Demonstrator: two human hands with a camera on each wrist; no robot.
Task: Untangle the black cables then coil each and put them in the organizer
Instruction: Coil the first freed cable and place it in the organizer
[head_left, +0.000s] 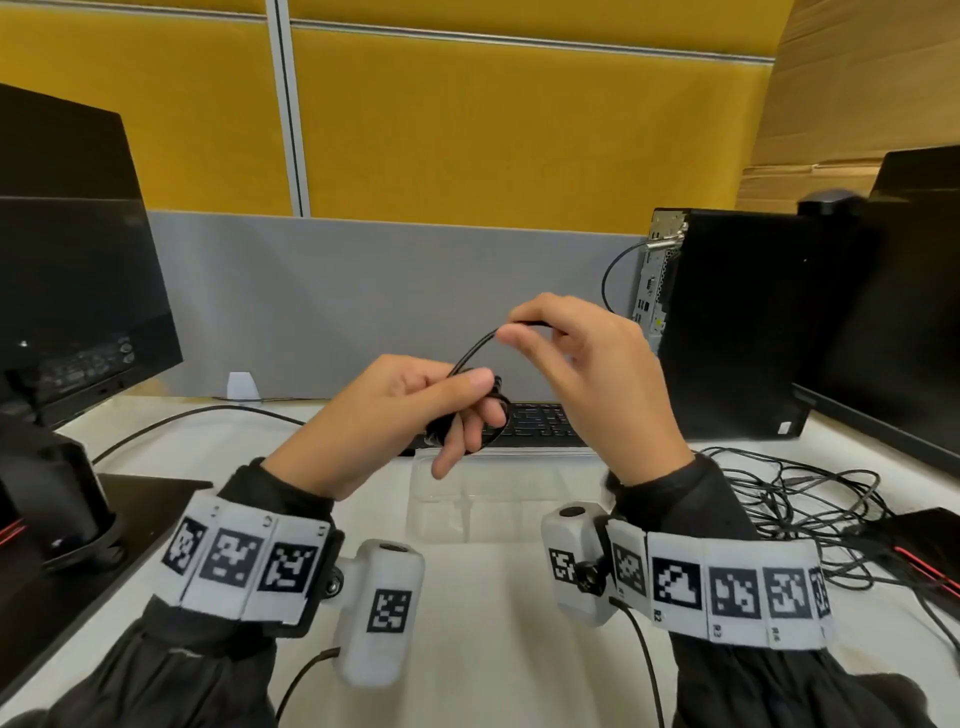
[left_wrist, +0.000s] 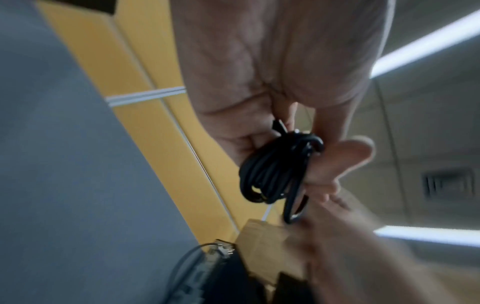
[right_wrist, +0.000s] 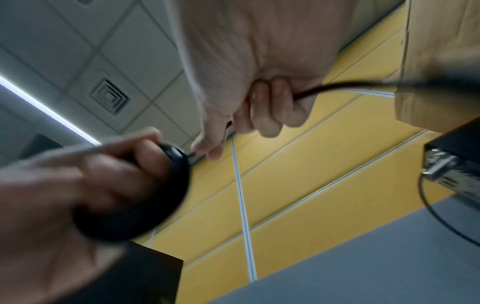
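Observation:
My left hand is raised above the desk and grips a small coil of black cable between thumb and fingers. The left wrist view shows that coil as several tight loops in the fingers. A free strand rises from the coil to my right hand, which pinches the cable's end with curled fingers. In the right wrist view the strand leaves the curled right fingers. A clear plastic organizer lies on the desk below both hands. More tangled black cable lies at the right.
A keyboard sits behind the organizer. A black computer tower stands at the right with a monitor beside it. Another monitor on its base is at the left. A grey partition closes the back.

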